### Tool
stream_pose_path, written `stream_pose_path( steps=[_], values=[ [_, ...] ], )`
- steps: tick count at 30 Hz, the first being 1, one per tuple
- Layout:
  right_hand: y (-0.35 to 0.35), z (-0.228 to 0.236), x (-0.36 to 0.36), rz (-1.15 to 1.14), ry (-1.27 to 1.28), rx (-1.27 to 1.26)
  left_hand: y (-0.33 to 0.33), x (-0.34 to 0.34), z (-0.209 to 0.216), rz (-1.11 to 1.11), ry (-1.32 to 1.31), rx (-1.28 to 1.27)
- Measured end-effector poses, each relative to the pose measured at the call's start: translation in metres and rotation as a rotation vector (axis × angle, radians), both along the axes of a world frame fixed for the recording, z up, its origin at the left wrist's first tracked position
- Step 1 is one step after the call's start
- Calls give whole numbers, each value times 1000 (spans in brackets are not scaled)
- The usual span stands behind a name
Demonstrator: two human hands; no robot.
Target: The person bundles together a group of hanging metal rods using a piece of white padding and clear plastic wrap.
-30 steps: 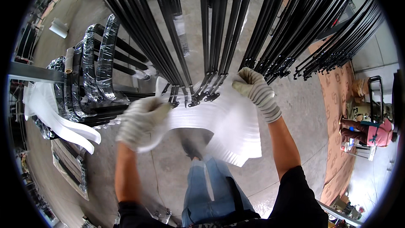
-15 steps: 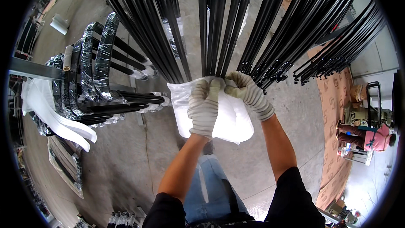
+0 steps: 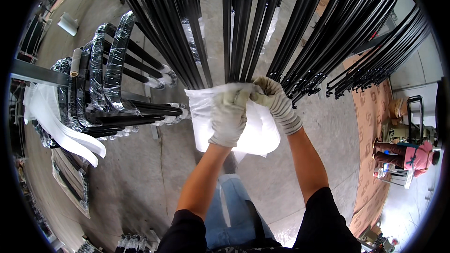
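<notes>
White foam (image 3: 263,133) hangs in front of the person, around or over the lower ends of the middle rods (image 3: 241,28), and hides those ends entirely; whether it fully encircles them cannot be told. The rods' upper ends are cut off by the top of the view. The left hand (image 3: 229,117) covers the middle of the foam and is blurred, so its separate fingers are hard to make out; they look curled closed on the foam near its upper edge. The right hand (image 3: 277,104) is at the foam's upper right corner, its fingers bent in and pinched together on that edge, the fingertips partly hidden.

The foam's upper edge runs left to right, crosswise to the rods, and the visible part is wider than it is tall; its lower right side bulges in a rounded fold. The rods' long axis runs from above the foam straight down into it, while the side rods (image 3: 337,28), right of the foam, slant.

The foam is soft, smooth and slightly creased; the rods are slim, straight, glossy and black. The gloves are pale, ribbed knit. Left of the foam stand bent black frames (image 3: 117,61) in shiny clear film, with curved white strips (image 3: 65,129) beyond. Below the foam lies grey concrete (image 3: 281,178).
</notes>
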State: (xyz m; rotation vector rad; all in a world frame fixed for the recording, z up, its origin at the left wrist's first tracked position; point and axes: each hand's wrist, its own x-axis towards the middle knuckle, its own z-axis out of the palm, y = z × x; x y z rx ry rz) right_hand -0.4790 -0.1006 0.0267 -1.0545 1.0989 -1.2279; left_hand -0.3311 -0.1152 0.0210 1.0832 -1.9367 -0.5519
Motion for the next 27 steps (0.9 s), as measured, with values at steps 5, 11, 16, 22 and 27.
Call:
stream_pose_path(
  steps=[5, 11, 16, 22, 27],
  values=[
    [-5, 2, 14, 9, -134, 72, -47, 36, 6, 663, -31, -637],
    [-20, -2, 26, 155, -92, 107, -71, 50, -24, 168, 650, 340],
    [-18, -20, 55, -59, -302, 51, -70, 42, -23, 184, 526, 232],
    [-17, -6, 77, 111, -380, 97, -68, 68, -19, 105, 483, 148],
    [-24, -5, 80, 111, -443, 63, -68, 84, -2, -195, 576, 412]
  ],
)
